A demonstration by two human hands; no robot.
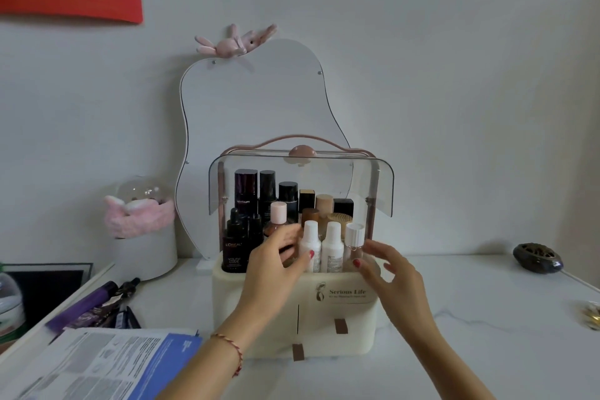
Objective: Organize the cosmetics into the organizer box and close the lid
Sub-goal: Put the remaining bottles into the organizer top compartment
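A cream organizer box (337, 321) with two front drawers stands mid-table. Its clear lid (381, 185) is swung up, with a pink knob (302, 151) on top. Inside stand several dark bottles (245, 191), a pink-capped bottle (278, 213), two white bottles (331, 247) and a clear white-capped bottle (354, 237). My left hand (279, 265) reaches into the front of the box, fingers spread by the white bottles, holding nothing that I can see. My right hand (391, 269) hovers open at the box's right front rim, beside the clear bottle.
A wavy mirror (253, 101) leans on the wall behind the box. A white canister with a pink knit piece (139, 217) stands at the left. Papers (107, 364) and a purple tube (84, 305) lie front left. A dark oval dish (537, 258) sits far right.
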